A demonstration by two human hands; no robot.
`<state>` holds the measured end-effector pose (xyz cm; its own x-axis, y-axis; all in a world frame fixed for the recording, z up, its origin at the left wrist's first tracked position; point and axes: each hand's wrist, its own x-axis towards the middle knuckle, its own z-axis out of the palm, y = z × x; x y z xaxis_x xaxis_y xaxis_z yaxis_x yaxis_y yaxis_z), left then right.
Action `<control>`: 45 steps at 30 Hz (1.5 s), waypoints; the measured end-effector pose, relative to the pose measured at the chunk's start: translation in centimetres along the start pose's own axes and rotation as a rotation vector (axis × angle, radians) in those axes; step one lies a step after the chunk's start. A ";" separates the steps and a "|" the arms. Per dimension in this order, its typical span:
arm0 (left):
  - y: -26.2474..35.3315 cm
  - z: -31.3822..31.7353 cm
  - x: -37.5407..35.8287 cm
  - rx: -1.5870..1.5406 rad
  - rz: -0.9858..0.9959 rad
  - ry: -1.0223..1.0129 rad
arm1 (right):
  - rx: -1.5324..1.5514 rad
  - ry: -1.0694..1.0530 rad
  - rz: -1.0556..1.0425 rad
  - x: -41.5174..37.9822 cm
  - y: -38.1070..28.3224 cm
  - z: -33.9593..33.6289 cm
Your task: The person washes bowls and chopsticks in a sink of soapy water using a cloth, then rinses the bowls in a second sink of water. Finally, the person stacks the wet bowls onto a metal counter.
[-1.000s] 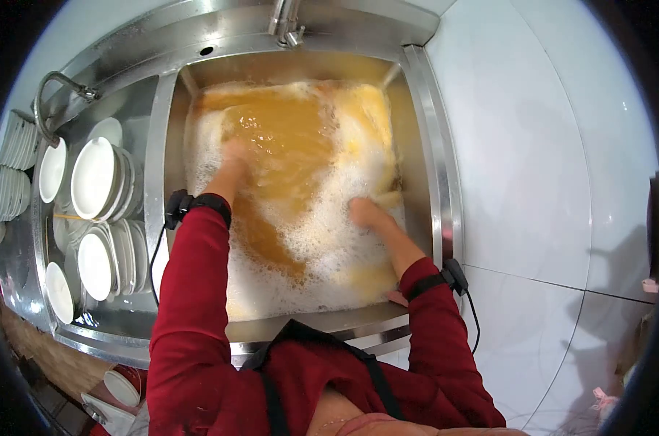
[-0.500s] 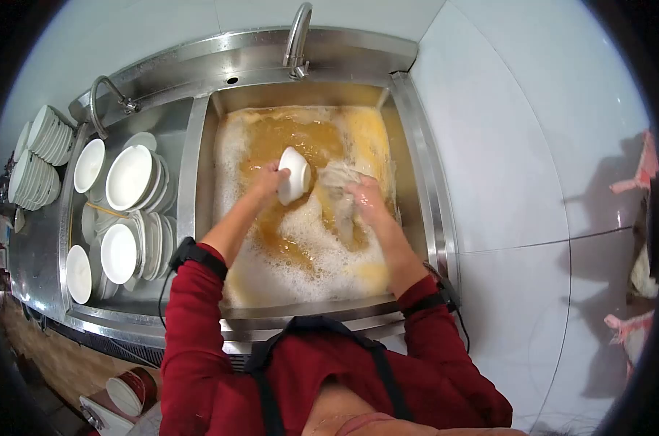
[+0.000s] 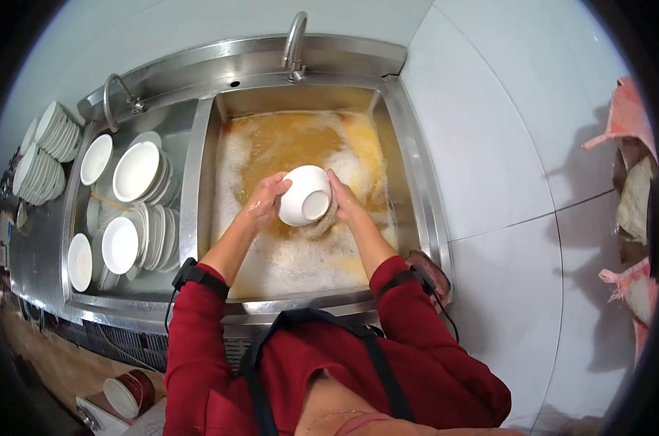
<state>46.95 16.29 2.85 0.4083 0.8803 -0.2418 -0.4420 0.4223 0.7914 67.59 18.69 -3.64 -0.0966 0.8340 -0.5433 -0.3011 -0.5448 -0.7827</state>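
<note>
A white bowl (image 3: 305,190) is held between my hands above the soapy water, its underside and foot ring turned toward me. My left hand (image 3: 268,198) is closed on the bowl's left rim, thumb on the outer side. At the bowl's right side, my right hand (image 3: 344,198) is closed around a wet, greyish washing cloth (image 3: 319,227), which is pressed against the bowl and partly hidden by it. Below them lies the brownish water (image 3: 286,142) with white foam, filling the right-hand sink basin (image 3: 412,189).
The left basin (image 3: 182,120) holds several white bowls and plates (image 3: 135,171), plus chopsticks (image 3: 110,201). Stacked white dishes (image 3: 39,174) stand on the steel counter at far left. One faucet (image 3: 294,47) rises behind the right basin, another (image 3: 115,98) behind the left. A tiled wall (image 3: 496,174) borders the right side.
The bowl has turned so its underside faces me. My right hand has moved left with the cloth, bringing it from the water against the bowl.
</note>
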 end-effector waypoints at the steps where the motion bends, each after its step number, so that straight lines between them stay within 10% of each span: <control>1: -0.1 -0.2 0.2 -0.022 0.013 0.055 | 0.114 0.019 0.030 -1.0 -0.3 0.5; 4: -3.2 -1.8 2.6 -0.024 0.089 0.308 | 0.028 0.097 -0.128 1.1 1.0 -0.8; 6: -3.9 -3.2 2.5 0.055 0.015 0.021 | -0.041 0.159 -0.136 -1.0 -0.9 0.3; 9: -3.2 0.8 -0.6 -0.149 -0.367 0.370 | -0.563 0.223 -0.515 -4.4 -2.3 2.1; 13: -3.8 -0.2 1.1 -0.222 -0.456 0.402 | -1.704 -0.426 -0.918 -7.0 -1.4 5.7; 16: -10.1 -6.5 4.3 0.036 -0.169 0.500 | -1.184 -0.431 -0.783 -5.4 3.9 4.1; 21: -7.6 -2.5 1.3 0.167 -0.327 0.461 | -1.730 -0.232 -0.942 -0.1 6.2 -0.7; 26: -7.1 -1.7 1.4 0.008 -0.361 0.365 | -1.192 0.205 -0.683 -0.2 5.3 4.2; 32: -5.0 -3.1 1.6 -0.080 -0.515 0.367 | -0.622 -0.612 -0.226 -1.1 5.2 5.0; 36: -8.2 -6.8 2.9 0.363 -0.304 0.445 | -1.294 -0.835 -0.346 -2.9 1.5 2.8; 41: -4.9 -5.1 1.4 0.669 -0.325 0.449 | -1.262 0.356 -0.467 2.1 1.9 -4.5; 45: -6.4 -6.5 2.2 0.708 -0.199 0.350 | -0.312 0.140 -0.165 1.7 0.2 -3.7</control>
<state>45.48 16.91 -6.37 0.1006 0.8693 -0.4839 0.2701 0.4442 0.8542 70.91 19.71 -5.86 0.0659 0.9044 -0.4215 0.0039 -0.4227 -0.9063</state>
